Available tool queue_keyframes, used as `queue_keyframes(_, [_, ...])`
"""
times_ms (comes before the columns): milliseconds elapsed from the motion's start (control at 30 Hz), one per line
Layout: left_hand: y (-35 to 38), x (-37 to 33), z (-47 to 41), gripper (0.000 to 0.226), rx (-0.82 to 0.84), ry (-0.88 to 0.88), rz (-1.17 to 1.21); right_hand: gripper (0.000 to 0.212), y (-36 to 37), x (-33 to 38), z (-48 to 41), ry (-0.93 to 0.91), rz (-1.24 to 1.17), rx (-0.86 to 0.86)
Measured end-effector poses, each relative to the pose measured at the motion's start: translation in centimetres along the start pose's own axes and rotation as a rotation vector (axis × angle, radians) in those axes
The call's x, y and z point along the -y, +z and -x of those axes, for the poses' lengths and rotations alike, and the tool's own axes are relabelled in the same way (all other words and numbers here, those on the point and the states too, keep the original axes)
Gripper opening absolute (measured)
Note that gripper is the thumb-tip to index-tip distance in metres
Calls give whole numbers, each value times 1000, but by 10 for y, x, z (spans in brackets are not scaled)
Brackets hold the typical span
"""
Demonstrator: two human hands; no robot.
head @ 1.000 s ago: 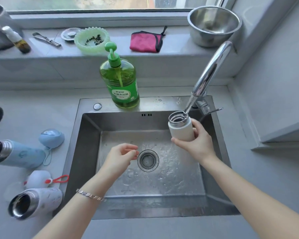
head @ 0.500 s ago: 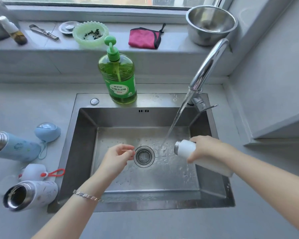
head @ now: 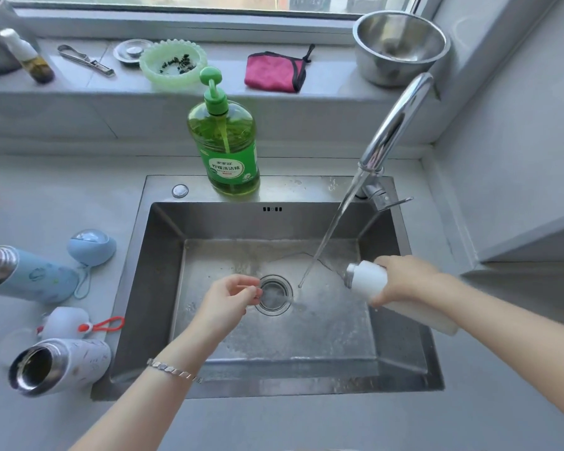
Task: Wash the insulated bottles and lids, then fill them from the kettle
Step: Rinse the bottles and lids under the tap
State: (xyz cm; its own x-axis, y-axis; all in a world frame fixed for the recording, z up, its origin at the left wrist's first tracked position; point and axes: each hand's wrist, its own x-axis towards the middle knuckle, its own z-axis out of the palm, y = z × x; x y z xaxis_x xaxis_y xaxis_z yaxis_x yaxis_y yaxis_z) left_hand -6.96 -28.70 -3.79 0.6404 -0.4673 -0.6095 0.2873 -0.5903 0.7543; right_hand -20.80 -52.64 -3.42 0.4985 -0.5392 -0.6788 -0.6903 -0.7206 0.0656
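Observation:
My right hand (head: 404,281) grips a small white insulated bottle (head: 368,281), tipped on its side over the sink (head: 163,288), mouth pointing left. Water runs from the tap (head: 394,125) onto the basin floor just left of the bottle's mouth. My left hand (head: 228,297) hovers over the basin beside the drain (head: 274,294), fingers loosely curled, holding nothing. On the counter at the left lie a light blue bottle (head: 30,275) with its blue lid (head: 90,245), and a white bottle (head: 62,362) with its white lid (head: 64,323), both open.
A green dish soap bottle (head: 225,141) stands on the sink's back rim. On the windowsill sit a steel bowl (head: 401,47), a pink cloth (head: 274,73), a pale green dish (head: 173,63), tongs (head: 85,60) and a small bottle (head: 26,56).
My right hand took the white bottle from upright under the tap, lowered it and tipped it on its side to the right. The stream now falls past it. My left hand barely moved.

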Motion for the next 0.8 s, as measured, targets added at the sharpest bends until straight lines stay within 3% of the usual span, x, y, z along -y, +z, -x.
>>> queue_keyframes(200, [-1,0,1,19,0,-20,-13,65,20,28,-1,-172,-980,-321])
queue_keyframes(300, [-2,-3,1,18,0,-26,-26,67,27,48,-6,-166,-1232,-422])
queue_keyframes(500, [4,-34,-11,12,-8,120,-168,67,28,53,-9,-180,-1283,-500])
queue_keyframes(700, [52,-93,-43,64,92,331,-377,68,23,45,-8,-219,-1276,-525])
queue_keyframes(800, [76,-110,-52,63,155,345,-447,68,20,43,-8,-216,-1271,-510])
